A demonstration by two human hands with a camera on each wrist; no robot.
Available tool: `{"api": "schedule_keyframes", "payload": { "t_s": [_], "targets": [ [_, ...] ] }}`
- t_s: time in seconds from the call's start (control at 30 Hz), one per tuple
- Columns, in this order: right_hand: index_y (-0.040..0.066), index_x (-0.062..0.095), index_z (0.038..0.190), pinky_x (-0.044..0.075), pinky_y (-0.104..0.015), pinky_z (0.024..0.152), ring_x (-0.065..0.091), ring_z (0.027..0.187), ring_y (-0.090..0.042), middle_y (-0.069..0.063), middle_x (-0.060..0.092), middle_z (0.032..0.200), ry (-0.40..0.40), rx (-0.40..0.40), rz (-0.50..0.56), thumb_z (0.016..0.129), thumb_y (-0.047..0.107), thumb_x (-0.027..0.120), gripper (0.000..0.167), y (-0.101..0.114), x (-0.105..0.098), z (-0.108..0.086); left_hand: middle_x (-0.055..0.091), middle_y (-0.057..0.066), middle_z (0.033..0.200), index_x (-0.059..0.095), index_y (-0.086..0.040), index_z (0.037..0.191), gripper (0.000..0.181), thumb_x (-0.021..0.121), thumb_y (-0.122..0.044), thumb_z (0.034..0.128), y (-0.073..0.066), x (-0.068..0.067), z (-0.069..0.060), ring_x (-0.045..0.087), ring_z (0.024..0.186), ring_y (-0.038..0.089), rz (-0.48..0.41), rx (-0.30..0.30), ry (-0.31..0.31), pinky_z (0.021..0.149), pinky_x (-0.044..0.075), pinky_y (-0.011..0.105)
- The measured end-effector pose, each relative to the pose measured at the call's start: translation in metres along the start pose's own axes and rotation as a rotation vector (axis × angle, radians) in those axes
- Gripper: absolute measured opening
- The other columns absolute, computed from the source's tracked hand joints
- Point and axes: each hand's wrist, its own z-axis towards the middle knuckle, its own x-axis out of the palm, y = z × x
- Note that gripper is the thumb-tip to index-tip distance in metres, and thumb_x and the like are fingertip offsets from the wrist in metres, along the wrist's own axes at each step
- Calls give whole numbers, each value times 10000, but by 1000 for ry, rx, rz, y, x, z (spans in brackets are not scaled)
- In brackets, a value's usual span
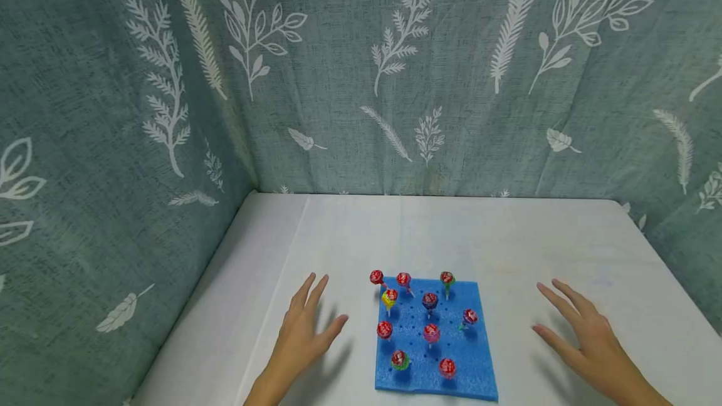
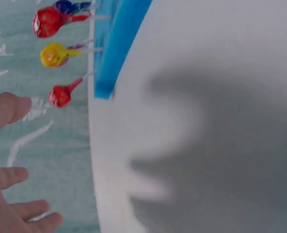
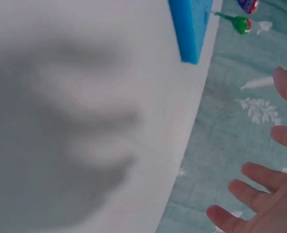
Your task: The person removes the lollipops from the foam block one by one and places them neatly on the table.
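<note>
Between my two hands lies a blue foam board with small holes, and several wrapped lollipops stand in it on their sticks. Among them are a yellow-and-red lollipop near the left edge, a dark blue one in the middle and a green one at the back. My left hand hovers left of the board, fingers spread, touching nothing. On the other side my right hand is held over the table, its fingers also apart and holding nothing. Both wrist views show hand shadows on the tabletop.
A white table carries the board near its front. Green-grey curtains with white leaf prints hang behind the table and along its left side. The lollipops stick up above the foam.
</note>
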Motion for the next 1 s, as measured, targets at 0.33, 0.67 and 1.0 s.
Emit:
{"api": "schedule_keyframes", "payload": {
  "t_s": [0.33, 0.67, 1.0],
  "targets": [
    [176, 454, 1399, 402, -726, 808, 421, 1174, -411, -173, 419, 1345, 68, 76, -2, 822, 330, 729, 657, 22, 6, 5, 322, 146, 1482, 404, -173, 1428, 733, 757, -285, 795, -8, 17, -8, 341, 1317, 371, -188, -19, 65, 967, 400, 609],
    [116, 568, 1244, 538, -538, 778, 537, 1083, -311, -94, 519, 1236, 43, 15, 78, 820, 270, 742, 484, 35, 21, 15, 435, 189, 1384, 451, -102, 1374, 719, 789, -174, 744, -15, 32, -14, 416, 1265, 368, -287, 42, 138, 971, 403, 601],
    [137, 611, 1170, 591, -359, 663, 608, 943, -229, -32, 575, 1153, 24, -54, 134, 733, 157, 808, 480, 52, 38, 24, 479, 89, 1323, 472, -108, 1329, 692, 773, 1, 715, -31, 47, -13, 513, 1147, 312, -504, -90, 310, 860, 543, 368]
  ]
}}
